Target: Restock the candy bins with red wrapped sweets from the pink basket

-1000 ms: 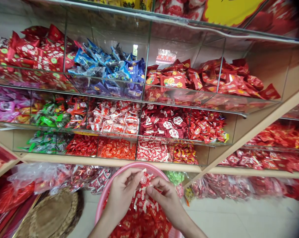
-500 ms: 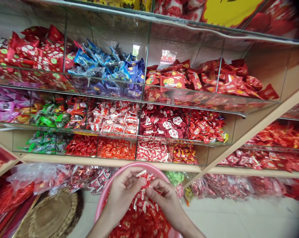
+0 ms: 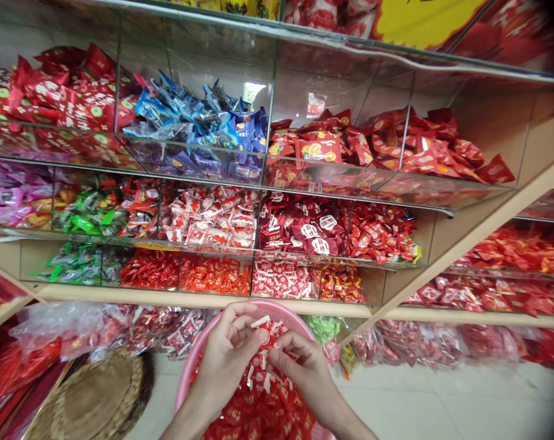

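Over a pink plastic basin [image 3: 184, 380], my left hand [image 3: 225, 360] pinches a red and white wrapped candy [image 3: 269, 333] between thumb and fingers. My right hand [image 3: 308, 371] is closed against the right side of the same candy, its thumb and forefinger pressed together at the wrapper. Below my fingers, more red and white candies [image 3: 259, 374] lie on top of a heap of red wrapped candies [image 3: 258, 415] in the basin. My hands partly hide the basin's sides and contents.
Ahead stands a shelf with clear compartments of wrapped sweets, among them red and white candies [image 3: 281, 279] and orange-red ones [image 3: 217, 275]. Plastic bags of sweets [image 3: 409, 344] lie along its foot. A round woven stool [image 3: 98, 397] is at lower left, on the tiled floor [image 3: 424, 403].
Both hands stay nearly in place on the candy, with only slight finger movement. The view has shifted very slightly.
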Demonstrator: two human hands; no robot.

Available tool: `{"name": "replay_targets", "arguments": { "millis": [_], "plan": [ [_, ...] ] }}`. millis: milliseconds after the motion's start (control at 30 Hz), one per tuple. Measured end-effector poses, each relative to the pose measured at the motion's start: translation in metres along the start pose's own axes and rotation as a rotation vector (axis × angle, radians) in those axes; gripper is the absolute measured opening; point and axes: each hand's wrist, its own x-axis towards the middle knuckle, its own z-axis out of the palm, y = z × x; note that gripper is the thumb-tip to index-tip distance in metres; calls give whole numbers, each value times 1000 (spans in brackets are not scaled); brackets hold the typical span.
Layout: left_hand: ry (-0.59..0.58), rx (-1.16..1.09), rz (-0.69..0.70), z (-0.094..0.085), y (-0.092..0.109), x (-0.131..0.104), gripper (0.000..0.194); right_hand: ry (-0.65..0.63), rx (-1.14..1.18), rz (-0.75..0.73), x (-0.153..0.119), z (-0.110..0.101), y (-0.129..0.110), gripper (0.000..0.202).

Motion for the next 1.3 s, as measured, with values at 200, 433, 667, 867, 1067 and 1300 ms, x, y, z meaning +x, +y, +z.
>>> {"name": "replay_targets", "arguments": {
  "millis": [200,433,667,867,1067,1300],
  "plan": [
    [57,44,-2,3,-18,7,31,3,3,45,5,-9,13,19],
    [-6,77,-143,1,-106,17,23,6,-13,249,-1,-39,52,29],
    [-17,77,-397,19,-152,12,24,99,68,309,-4,-60,70,33],
    [-67,505,-171,41,-186,21,6,234,-211,253,-11,-86,93,34],
    [-58,560,-183,60,-205,28,4,242,-224,281,-16,-95,112,42],
    [-57,596,-146,60,-210,32,3,186,-265,304,-15,-98,115,39]
  ]
}}
